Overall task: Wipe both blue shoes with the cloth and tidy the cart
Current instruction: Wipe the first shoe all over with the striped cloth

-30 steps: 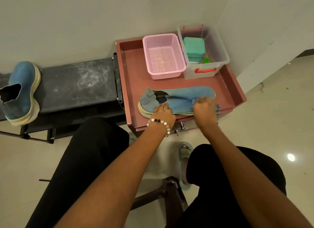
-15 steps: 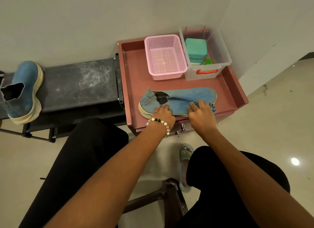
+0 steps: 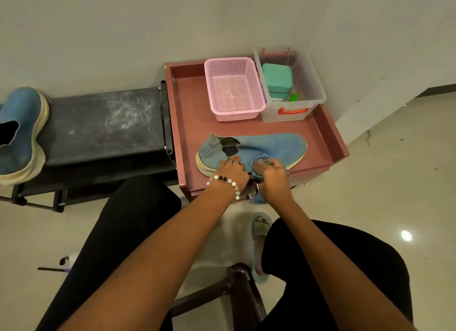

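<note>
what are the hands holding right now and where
Right hand grips the bunched blue cloth; left hand rests on the near side of the blue fabric shoe.

Pale wall [image 3: 123, 22], glossy tile floor [image 3: 394, 195], black bench [image 3: 103, 125]

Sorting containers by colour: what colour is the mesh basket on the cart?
Pink; the mesh basket shows in the head view.

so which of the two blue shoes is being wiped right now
The blue shoe on the pink cart, lying under both hands: the left hand steadies it, the right hand rubs the cloth on it. The other shoe sits untouched on the black bench.
</note>
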A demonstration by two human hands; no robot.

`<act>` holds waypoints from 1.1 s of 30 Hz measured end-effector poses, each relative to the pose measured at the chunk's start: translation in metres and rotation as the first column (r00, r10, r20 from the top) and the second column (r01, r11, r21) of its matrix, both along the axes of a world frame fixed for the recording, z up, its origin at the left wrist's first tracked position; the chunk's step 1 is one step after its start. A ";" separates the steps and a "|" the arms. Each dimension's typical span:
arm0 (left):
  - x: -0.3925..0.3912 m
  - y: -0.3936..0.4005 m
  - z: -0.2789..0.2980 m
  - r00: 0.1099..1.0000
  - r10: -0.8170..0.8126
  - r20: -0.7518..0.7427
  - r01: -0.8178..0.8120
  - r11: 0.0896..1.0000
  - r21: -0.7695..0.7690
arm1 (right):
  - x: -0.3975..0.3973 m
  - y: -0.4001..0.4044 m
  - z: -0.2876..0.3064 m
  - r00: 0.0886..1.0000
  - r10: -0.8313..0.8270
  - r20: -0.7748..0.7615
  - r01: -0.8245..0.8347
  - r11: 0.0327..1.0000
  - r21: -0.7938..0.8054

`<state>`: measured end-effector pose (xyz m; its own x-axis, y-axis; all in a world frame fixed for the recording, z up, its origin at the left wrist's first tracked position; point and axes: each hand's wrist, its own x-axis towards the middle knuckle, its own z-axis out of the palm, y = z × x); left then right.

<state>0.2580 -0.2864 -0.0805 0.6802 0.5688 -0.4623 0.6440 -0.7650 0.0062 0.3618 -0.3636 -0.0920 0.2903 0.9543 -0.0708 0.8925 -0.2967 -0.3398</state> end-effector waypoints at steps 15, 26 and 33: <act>0.001 0.003 0.009 0.999 -0.032 -0.011 0.032 0.999 0.003 | -0.015 0.016 0.012 0.976 -0.205 0.076 0.212 0.972 -0.105; -0.004 0.000 0.011 0.990 -0.126 -0.057 0.130 0.989 0.072 | 0.100 -0.006 0.007 0.850 0.320 0.418 -0.191 0.927 -0.323; -0.004 0.003 0.009 0.991 -0.122 -0.049 0.125 0.991 0.055 | 0.037 0.011 0.022 0.848 0.097 0.521 0.118 0.924 -0.363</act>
<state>0.2540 -0.2830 -0.0715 0.7259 0.5088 -0.4628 0.5434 -0.8368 -0.0677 0.3991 -0.3527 -0.0697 0.3953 0.8840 -0.2497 0.8973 -0.3135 0.3107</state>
